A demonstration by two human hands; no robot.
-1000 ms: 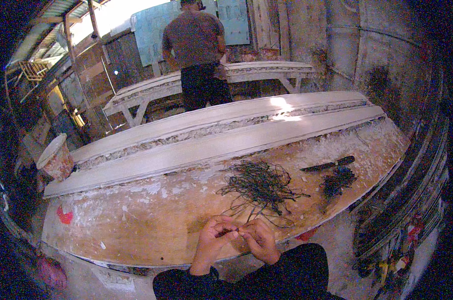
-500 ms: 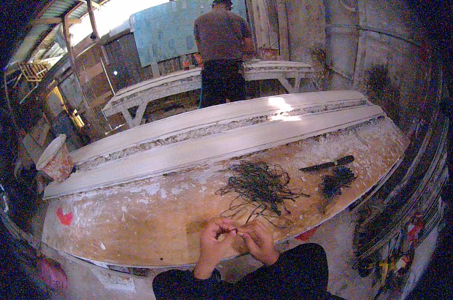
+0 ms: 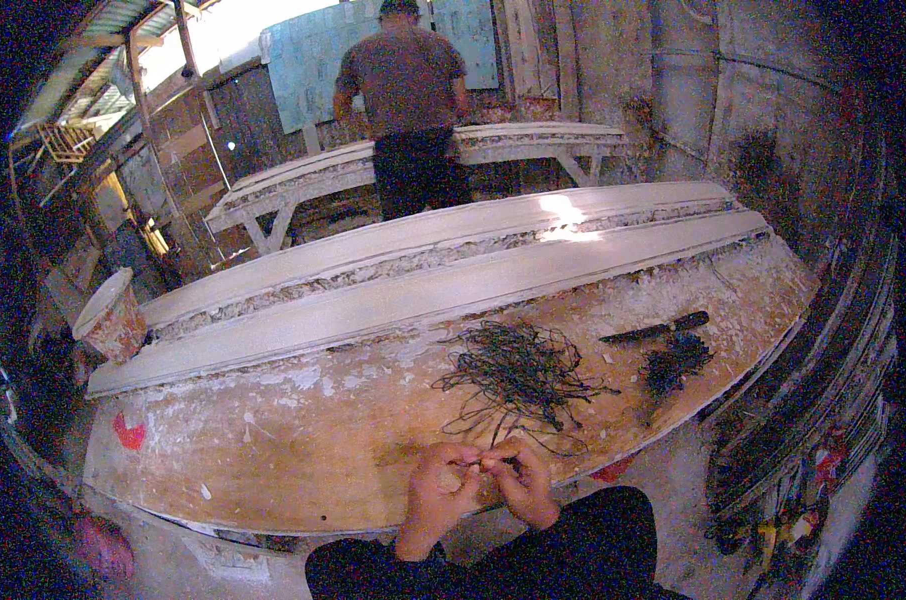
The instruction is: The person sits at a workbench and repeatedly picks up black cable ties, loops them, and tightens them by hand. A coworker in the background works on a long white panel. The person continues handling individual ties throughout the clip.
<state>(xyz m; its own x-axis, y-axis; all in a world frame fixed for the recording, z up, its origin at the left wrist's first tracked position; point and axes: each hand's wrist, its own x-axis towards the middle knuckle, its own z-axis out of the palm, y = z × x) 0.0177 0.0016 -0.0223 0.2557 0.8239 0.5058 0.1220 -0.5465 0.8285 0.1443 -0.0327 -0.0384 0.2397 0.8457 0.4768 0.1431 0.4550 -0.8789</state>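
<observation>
So, left hand (image 3: 439, 492): curling inward, grip too small to tell
Right hand (image 3: 522, 486): angling leftward, pinching dark strand (image 3: 497, 434) near tangled cord (image 3: 518, 372)

Dim, grainy view; blackened fisheye rim; glare on white board (image 3: 433, 236)

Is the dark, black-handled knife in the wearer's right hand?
No, the dark, black-handled knife lies on the white-smeared brown wooden board, clearly apart from the bare right hand.
</observation>
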